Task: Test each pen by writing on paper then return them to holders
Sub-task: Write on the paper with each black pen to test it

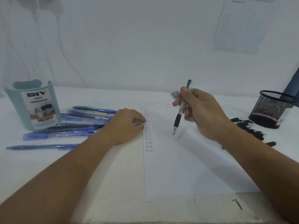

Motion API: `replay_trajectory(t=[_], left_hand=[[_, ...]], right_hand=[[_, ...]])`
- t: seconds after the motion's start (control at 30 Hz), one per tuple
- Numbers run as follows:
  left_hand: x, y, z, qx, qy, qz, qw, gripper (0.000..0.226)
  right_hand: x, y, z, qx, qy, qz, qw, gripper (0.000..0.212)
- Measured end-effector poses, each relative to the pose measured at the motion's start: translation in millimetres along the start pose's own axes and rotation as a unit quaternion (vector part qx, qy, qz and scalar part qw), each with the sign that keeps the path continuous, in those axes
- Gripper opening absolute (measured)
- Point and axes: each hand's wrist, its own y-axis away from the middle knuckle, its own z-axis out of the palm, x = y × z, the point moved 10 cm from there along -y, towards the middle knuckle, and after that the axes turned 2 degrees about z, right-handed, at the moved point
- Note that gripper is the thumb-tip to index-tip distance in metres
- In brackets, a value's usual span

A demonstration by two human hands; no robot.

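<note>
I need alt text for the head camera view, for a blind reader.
The right hand holds a black-grip pen above white paper with a column of "Test" words, while the left hand presses the paper's edge. Blue pens lie beside a desk organizer.

Pretty plain setup here. The back is a white wall (145,46), evenly lit with soft, slightly bluish light and no hard shadows. A pale sheet of paper (239,26) is stuck to the wall at upper right, print too blurry to read. At far left, some thin white cords (40,38) hang down the wall. The surface (113,183) is white, a bit scuffed, with small dark marks near its front right corner.
</note>
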Motion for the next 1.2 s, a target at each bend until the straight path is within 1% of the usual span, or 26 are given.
replay_trajectory(t=[0.07,0.13,0.23,0.27,0.33,0.4,0.47,0.57,0.7,0.9,1.2], left_hand=[[-1,0,0,-0.001,-0.003,-0.003,1.000,0.020],[0,-1,-1,-0.003,-0.008,-0.005,1.000,0.022],[1,1,-1,-0.008,-0.012,-0.006,1.000,0.024],[2,1,-1,-0.009,-0.011,-0.007,1.000,0.025],[3,2,-1,-0.011,-0.004,-0.009,1.000,0.025],[4,2,-2,-0.012,0.003,-0.011,1.000,0.026],[5,2,-2,-0.011,0.002,-0.012,1.000,0.025],[8,3,-3,-0.010,-0.012,-0.006,1.000,0.026],[10,4,-4,-0.011,-0.014,-0.005,1.000,0.025],[10,4,-3,-0.017,-0.018,-0.007,1.000,0.026],[11,5,-3,-0.016,-0.016,-0.010,1.000,0.023]], right_hand=[[8,12,12,-0.015,-0.025,0.020,0.999,0.025],[14,27,28,-0.058,-0.073,0.040,0.995,0.017],[17,43,42,-0.105,-0.079,0.033,0.991,0.035],[18,47,45,-0.106,-0.069,0.029,0.991,0.032],[22,53,48,-0.106,-0.053,0.031,0.992,0.015],[28,57,51,-0.099,-0.061,0.046,0.992,0.011],[34,62,55,-0.116,-0.064,0.055,0.990,0.015],[34,67,61,-0.149,-0.007,0.033,0.988,0.028],[30,68,62,-0.143,0.010,0.009,0.990,0.029],[28,71,63,-0.136,0.014,0.003,0.991,0.029],[29,73,63,-0.128,0.074,-0.011,0.989,0.026]])
